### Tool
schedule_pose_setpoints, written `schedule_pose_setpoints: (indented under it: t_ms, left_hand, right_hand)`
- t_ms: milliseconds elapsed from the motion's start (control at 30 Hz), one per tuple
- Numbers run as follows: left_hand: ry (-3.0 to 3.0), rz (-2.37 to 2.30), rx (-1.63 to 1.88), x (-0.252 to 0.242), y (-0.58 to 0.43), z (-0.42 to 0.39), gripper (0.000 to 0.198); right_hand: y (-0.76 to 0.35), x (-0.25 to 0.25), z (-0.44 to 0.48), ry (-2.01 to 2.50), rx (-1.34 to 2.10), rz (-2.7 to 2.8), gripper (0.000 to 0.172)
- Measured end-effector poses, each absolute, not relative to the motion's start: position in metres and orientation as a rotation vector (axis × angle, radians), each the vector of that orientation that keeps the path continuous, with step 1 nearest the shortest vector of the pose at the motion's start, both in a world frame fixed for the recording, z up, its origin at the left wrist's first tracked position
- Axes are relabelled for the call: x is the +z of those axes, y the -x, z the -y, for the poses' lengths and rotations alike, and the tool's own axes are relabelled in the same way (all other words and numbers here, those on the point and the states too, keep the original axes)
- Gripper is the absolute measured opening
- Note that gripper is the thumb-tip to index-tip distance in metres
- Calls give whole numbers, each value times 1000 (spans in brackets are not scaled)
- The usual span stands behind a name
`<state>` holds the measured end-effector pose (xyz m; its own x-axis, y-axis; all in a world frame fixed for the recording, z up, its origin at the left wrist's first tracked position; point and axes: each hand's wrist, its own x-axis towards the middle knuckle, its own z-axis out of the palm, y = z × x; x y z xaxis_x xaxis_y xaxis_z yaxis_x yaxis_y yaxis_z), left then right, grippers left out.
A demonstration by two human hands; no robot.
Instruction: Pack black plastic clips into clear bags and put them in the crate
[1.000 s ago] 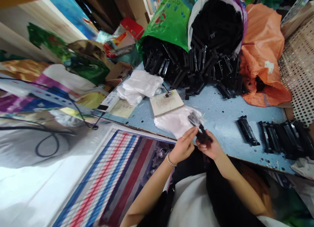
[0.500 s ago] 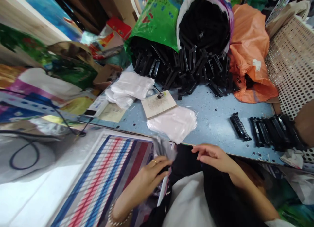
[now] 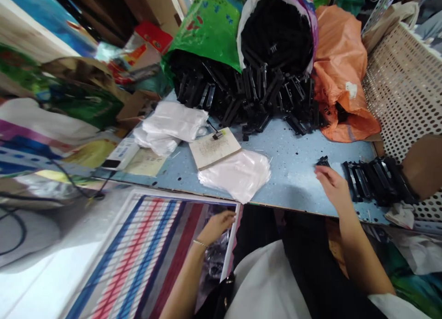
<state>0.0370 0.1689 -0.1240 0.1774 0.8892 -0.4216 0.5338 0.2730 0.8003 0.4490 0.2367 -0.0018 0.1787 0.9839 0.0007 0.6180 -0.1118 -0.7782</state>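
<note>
My right hand point(image 3: 333, 185) is over the table with its fingers curled around a narrow black plastic part point(image 3: 323, 161). Only the far end of that part shows; my hand hides the rest. A row of similar black parts point(image 3: 376, 181) lies just to the right. Down at the left, my left hand point(image 3: 219, 224) hangs over the opening of a striped woven bag point(image 3: 148, 259), fingers stretched out and nothing seen in them. Beneath it, dark pieces in clear plastic point(image 3: 214, 259) show inside the opening. A stack of thin white plastic bags point(image 3: 238, 174) lies at the table's front edge.
A heap of black parts point(image 3: 255, 98) spills from a green sack point(image 3: 207, 29) and a white-purple sack point(image 3: 312, 29). An orange sack point(image 3: 340, 66) and a perforated basket point(image 3: 407, 89) stand right. A small board point(image 3: 214, 148) weighs on the white bags; more white bags point(image 3: 176, 121) lie left.
The greyish wrapped item has left my left hand, which now hovers over the striped bag. My right hand has moved forward and right from the table edge onto the single black part.
</note>
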Motion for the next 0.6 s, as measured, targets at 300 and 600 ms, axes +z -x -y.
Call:
schedule_pose_setpoints:
  t_ms: [300,600]
  left_hand:
    - [-2115,-1787,757,-85,-111,-276,15]
    - [-1396,-1704,877,-90,-80,-291,20]
  right_hand:
    - [-484,-46,-271,2279,88,2142,43]
    - [-474,-66,-253,1824,484,2067,45]
